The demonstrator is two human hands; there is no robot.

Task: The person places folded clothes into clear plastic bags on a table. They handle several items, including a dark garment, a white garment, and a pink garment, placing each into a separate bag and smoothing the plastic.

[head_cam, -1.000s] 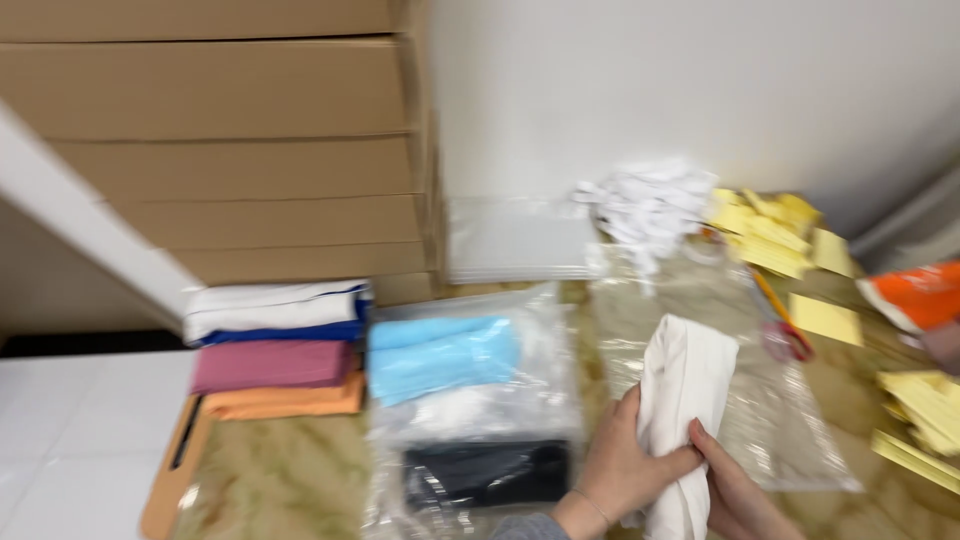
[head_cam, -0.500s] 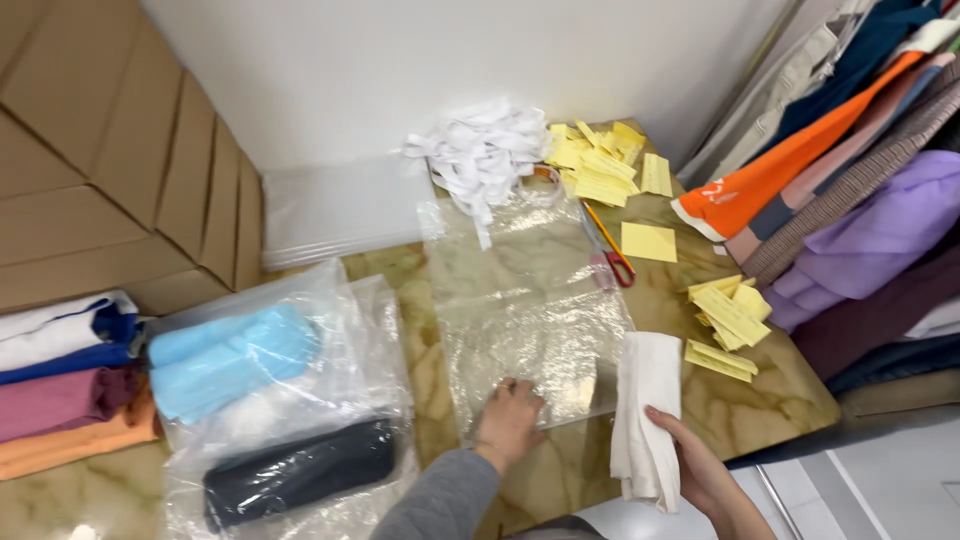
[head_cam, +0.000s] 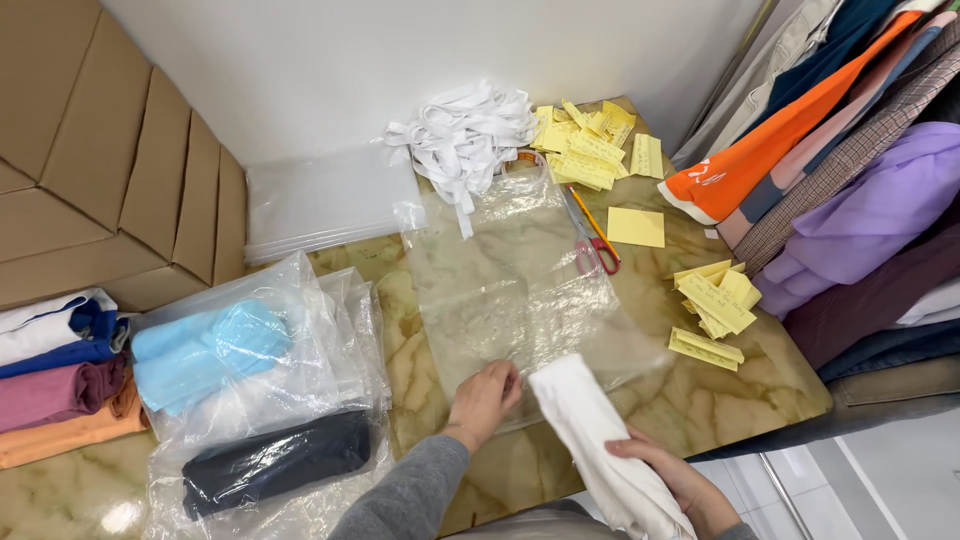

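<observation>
Resting in the right hand (head_cam: 672, 478) grip, white garment (head_cam: 600, 440) meets clear bag (head_cam: 520, 280).

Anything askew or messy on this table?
Mostly the far edge: white strips lie in a tangled heap, and yellow slips are scattered loosely, some near the right edge. The scissors lie partly under the clear bag. No damage visible.
</observation>
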